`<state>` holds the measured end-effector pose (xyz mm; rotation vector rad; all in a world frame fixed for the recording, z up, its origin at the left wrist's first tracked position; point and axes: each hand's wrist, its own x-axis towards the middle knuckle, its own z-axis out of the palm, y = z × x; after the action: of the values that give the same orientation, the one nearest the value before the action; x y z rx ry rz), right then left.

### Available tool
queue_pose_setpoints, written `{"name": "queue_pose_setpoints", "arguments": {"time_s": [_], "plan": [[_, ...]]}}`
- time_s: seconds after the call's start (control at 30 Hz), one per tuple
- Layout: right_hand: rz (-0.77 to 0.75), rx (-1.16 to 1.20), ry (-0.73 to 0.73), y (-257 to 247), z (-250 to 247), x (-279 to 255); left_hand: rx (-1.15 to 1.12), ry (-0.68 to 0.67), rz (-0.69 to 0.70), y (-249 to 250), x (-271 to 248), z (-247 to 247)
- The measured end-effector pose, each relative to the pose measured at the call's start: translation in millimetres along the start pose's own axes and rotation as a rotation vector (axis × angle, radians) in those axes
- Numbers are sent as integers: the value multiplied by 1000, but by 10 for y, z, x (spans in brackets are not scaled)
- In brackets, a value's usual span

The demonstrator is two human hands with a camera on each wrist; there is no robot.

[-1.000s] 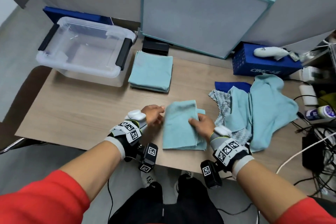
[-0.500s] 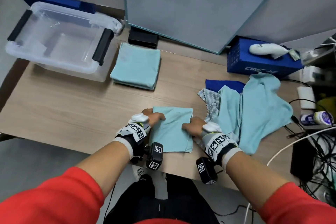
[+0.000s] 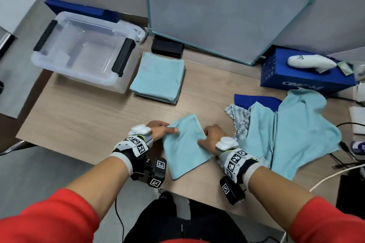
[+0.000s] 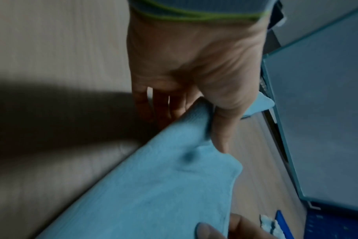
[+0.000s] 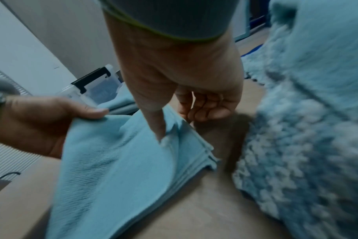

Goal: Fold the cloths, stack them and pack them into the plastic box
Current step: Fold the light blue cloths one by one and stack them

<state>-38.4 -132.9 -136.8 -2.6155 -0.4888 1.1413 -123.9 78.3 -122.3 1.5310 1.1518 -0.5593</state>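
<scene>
A folded light-blue cloth (image 3: 185,146) lies askew near the table's front edge between both hands. My left hand (image 3: 170,130) pinches its left edge, the thumb (image 4: 221,129) on top and the fingers underneath. On the other side my right hand (image 3: 203,138) grips the layered right edge, the thumb (image 5: 155,124) pressing down on the top and the fingers curled beside the edge. A stack of folded blue cloths (image 3: 158,78) sits further back. Left of the stack stands the clear plastic box (image 3: 85,78) with black handles, nothing visible in it.
A heap of unfolded blue cloths (image 3: 296,130) lies right beside my right wrist. Behind it stands a blue carton (image 3: 302,75) with a white device on top. A framed board (image 3: 227,10) leans at the back with a black box (image 3: 167,48) at its foot. Cables trail at the far right.
The cloth lay flat with my hands beside it. Now both hands hold its side edges, and it has turned askew with its near end swung left.
</scene>
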Motion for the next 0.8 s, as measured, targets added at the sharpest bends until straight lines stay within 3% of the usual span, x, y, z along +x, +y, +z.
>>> {"name": "queue_pose_setpoints", "arguments": {"time_s": [0.1, 0.27, 0.33, 0.43, 0.53, 0.67, 0.8], "plan": [[12, 80, -13, -76, -36, 37, 227, -56, 69, 115, -39, 46], [7, 320, -20, -80, -297, 65, 269, -177, 122, 257, -41, 13], [-14, 408, 14, -68, -453, 85, 213, -270, 154, 324, -98, 7], [-114, 547, 27, -133, -706, 147, -59, -390, 164, 489, -214, 1], [-163, 688, 25, -236, -1006, 202, -206, -271, 215, 639, -195, -85], [-165, 1070, 41, -453, -1373, 370, -346, -158, 319, 910, -61, -469], [-107, 1171, -72, -877, -1301, 693, -419, -117, 366, 1148, 226, -940]]}}
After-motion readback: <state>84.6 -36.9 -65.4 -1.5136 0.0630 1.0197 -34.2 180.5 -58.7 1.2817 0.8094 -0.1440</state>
